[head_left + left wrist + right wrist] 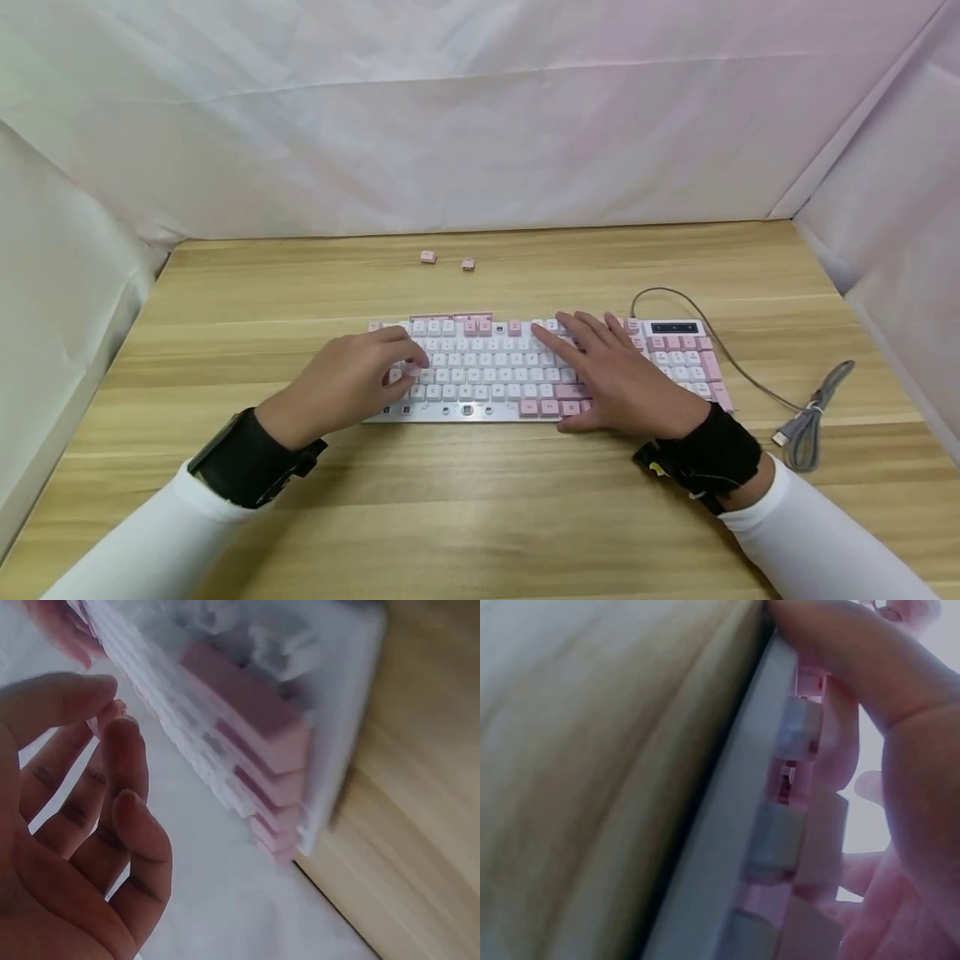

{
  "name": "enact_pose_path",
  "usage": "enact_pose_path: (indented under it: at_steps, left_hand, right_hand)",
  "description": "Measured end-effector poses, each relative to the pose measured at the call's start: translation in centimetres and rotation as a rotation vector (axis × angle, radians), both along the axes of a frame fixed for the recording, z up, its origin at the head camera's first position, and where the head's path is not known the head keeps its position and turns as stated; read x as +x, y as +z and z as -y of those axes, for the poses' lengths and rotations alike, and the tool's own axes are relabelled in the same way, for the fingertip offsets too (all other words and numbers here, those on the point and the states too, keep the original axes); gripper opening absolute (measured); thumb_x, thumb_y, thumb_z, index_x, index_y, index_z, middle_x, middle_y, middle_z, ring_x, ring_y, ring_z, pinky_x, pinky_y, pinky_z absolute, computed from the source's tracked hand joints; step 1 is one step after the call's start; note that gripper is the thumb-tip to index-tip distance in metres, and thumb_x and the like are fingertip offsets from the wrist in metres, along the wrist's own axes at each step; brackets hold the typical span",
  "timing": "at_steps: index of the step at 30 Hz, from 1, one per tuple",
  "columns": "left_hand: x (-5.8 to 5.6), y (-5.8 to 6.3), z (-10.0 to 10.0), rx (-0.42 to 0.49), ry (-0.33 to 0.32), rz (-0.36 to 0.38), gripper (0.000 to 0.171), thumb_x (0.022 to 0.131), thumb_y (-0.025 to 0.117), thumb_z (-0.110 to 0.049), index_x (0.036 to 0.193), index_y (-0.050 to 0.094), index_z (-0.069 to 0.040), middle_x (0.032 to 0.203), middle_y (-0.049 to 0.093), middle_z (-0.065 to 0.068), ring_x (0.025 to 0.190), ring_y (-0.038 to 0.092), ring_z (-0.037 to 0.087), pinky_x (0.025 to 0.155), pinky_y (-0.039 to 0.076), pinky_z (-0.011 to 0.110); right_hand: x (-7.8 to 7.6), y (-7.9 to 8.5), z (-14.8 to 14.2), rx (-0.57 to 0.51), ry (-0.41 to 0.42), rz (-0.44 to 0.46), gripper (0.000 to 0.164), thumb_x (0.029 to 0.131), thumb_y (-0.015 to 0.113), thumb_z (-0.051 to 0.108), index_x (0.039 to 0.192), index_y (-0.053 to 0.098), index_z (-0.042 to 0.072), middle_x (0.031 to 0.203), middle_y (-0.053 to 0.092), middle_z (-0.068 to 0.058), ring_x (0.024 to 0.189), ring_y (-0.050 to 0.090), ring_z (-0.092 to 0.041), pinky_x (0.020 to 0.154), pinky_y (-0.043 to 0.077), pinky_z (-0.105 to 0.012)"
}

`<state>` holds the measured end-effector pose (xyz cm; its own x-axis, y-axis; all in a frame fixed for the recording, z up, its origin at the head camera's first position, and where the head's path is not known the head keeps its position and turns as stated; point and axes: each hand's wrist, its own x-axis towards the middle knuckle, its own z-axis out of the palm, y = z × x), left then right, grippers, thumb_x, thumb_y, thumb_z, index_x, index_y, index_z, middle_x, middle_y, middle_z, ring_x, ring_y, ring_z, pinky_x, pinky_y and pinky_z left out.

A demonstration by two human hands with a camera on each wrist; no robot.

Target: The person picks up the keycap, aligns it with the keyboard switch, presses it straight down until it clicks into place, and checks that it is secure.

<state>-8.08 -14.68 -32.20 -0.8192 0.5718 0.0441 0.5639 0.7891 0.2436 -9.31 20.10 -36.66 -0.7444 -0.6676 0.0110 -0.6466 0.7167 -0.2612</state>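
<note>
A white keyboard [491, 375] with white and pink keycaps lies on the table. Along its front row, left of the pink keys, several switches [467, 409] stand bare. Over the keyboard's left end, my left hand [345, 379] pinches a small pink keycap [111, 712] between thumb and fingertip, apart from the keys in the left wrist view. My right hand [626, 379] rests on the keyboard right of centre, its fingers spread over the keys. The right thumb [832, 645] lies at the front edge. That hand hides part of the keys beneath it.
Two loose pink keycaps, one at the left [427, 257] and one at the right [468, 264], lie behind the keyboard. A grey cable [806, 429], bundled and ending in a USB plug, lies to the right. White cloth [480, 150] surrounds the wooden table [480, 517] at the back and sides.
</note>
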Motion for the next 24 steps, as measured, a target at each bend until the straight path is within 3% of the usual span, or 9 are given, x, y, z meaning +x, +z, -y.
enact_pose_path:
  at_steps: [8, 15, 24]
  left_hand:
    - [1.2, -0.5, 1.7, 0.021, 0.053, 0.033, 0.027, 0.084, 0.082, -0.018, 0.109, 0.076, -0.014, 0.097, 0.073, -0.003, 0.072, 0.057, 0.004, 0.063, 0.049, 0.021]
    - [2.0, -0.5, 2.2, 0.019, 0.096, 0.064, 0.013, 0.082, 0.083, -0.018, 0.094, 0.077, -0.017, 0.087, 0.071, -0.008, 0.069, 0.057, 0.002, 0.061, 0.048, 0.02]
    - [2.6, -0.7, 2.5, 0.002, 0.096, 0.084, 0.015, 0.08, 0.084, -0.012, 0.09, 0.075, -0.018, 0.086, 0.068, -0.009, 0.074, 0.061, 0.004, 0.065, 0.052, 0.022]
  right_hand:
    - [-0.1, -0.1, 0.0, 0.007, 0.002, -0.014, 0.124, 0.067, 0.085, 0.061, 0.162, 0.012, 0.026, 0.163, 0.025, -0.017, 0.151, 0.022, -0.037, 0.119, 0.014, -0.066]
    - [-0.1, 0.0, -0.1, 0.006, 0.005, -0.003, 0.124, 0.068, 0.085, 0.061, 0.162, 0.013, 0.025, 0.163, 0.025, -0.018, 0.151, 0.022, -0.037, 0.119, 0.014, -0.066]
    - [-0.2, 0.1, -0.1, 0.023, -0.002, 0.0, 0.124, 0.068, 0.085, 0.061, 0.162, 0.012, 0.026, 0.164, 0.025, -0.017, 0.151, 0.022, -0.039, 0.118, 0.014, -0.067]
